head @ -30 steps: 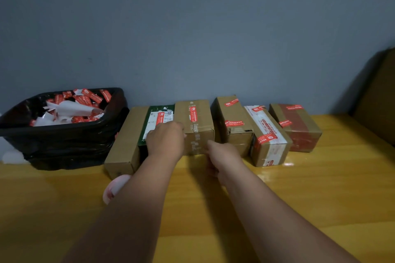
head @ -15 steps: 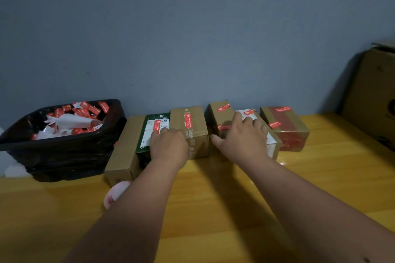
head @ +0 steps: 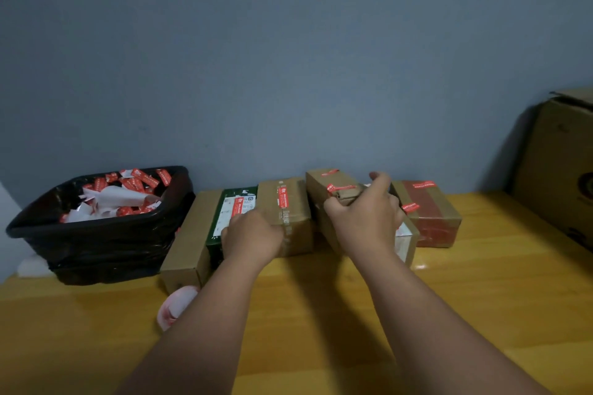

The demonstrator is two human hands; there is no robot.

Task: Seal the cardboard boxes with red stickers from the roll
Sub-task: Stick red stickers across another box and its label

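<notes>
A row of small cardboard boxes with red stickers stands along the wall. My left hand [head: 252, 236] rests on the near end of the green box [head: 236, 205] and the brown box [head: 288, 202] beside it. My right hand [head: 365, 218] grips a brown box [head: 330, 186] and the white-labelled box [head: 406, 239] next to it, thumb on the left, fingers over the top. The brown box looks tilted. A plain box [head: 189, 234] lies at the left end of the row. The pink-white sticker roll [head: 175, 305] lies on the table, partly behind my left forearm.
A black bin [head: 96, 240] full of red and white sticker scraps stands at the left. A red-taped box [head: 430, 212] ends the row on the right. A large cardboard carton [head: 558, 163] stands at the far right. The wooden table [head: 321, 314] stretches toward me.
My right hand has moved from the table edge up onto the two boxes right of centre and closed on them; the brown one has tipped. My left hand has stayed on its boxes.
</notes>
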